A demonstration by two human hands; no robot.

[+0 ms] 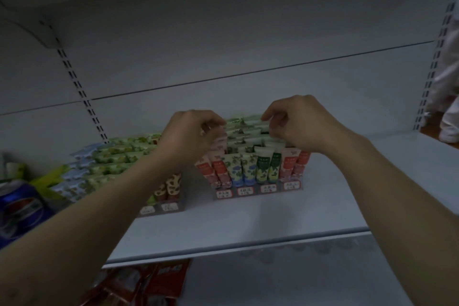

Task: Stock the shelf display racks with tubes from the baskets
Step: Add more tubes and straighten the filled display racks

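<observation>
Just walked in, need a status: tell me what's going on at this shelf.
A person's left-hand grip and right-hand grip reach, fingers curled, into the back rows of a clear tiered rack of small printed tubes on the white metal shelf. Whether either holds a tube is unclear. A second rack stands to its left.

Two clear display racks sit near each other on the white shelf [248, 227] in front of you. Ctr rack [258, 194]: tiered rows of tubes [248, 169] standing upright, caps down. Front row L to R: red pair, blue-floral pair, green pair, pink-red pair, w/ a label card [245, 191] below each pair. Left rack [162, 207]: packed w/ green and blue-floral tubes, brown-spotted pair at front.
</observation>
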